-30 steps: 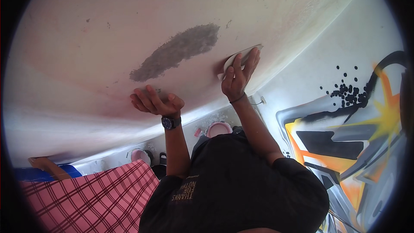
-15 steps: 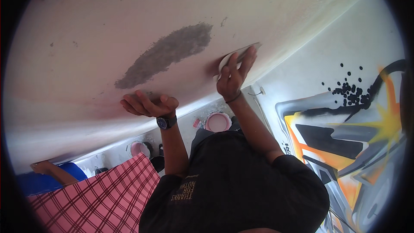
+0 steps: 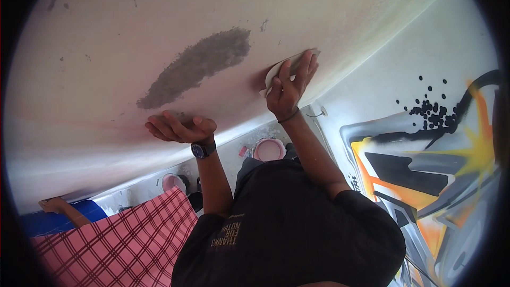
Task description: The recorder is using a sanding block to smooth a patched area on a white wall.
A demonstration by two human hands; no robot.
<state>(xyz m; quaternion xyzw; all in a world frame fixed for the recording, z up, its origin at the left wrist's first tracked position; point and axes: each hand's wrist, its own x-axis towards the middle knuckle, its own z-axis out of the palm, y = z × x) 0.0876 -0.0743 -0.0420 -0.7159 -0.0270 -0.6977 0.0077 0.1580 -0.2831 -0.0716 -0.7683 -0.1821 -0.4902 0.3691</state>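
A pale wall [image 3: 175, 16] with a rough dark grey patch [image 3: 199, 64] fills the space ahead of me. My right hand [image 3: 291, 82] presses a folded whitish sheet [image 3: 272, 74], which looks like sandpaper, against the wall to the right of the patch. Its fingers lie stretched along the back of the sheet. Below the patch's lower left end, my left hand [image 3: 180, 127] is open and empty, fingers loosely spread and palm turned up. It is beside the wall, and I cannot tell whether its fingertips touch it.
Beneath my arms, a pink-filled bucket [image 3: 269, 150] stands on the floor, with another pinkish bucket [image 3: 172, 182] farther left. At the lower left are a pink checked cloth [image 3: 122, 234], a blue object [image 3: 95, 211] and another person's hand [image 3: 51, 205]. A painted side wall [image 3: 425, 165] rises on the right.
The wall patch sits slightly farther left in view. My right hand's fingers have shifted a little over the sheet, still on the wall. The left hand has barely moved.
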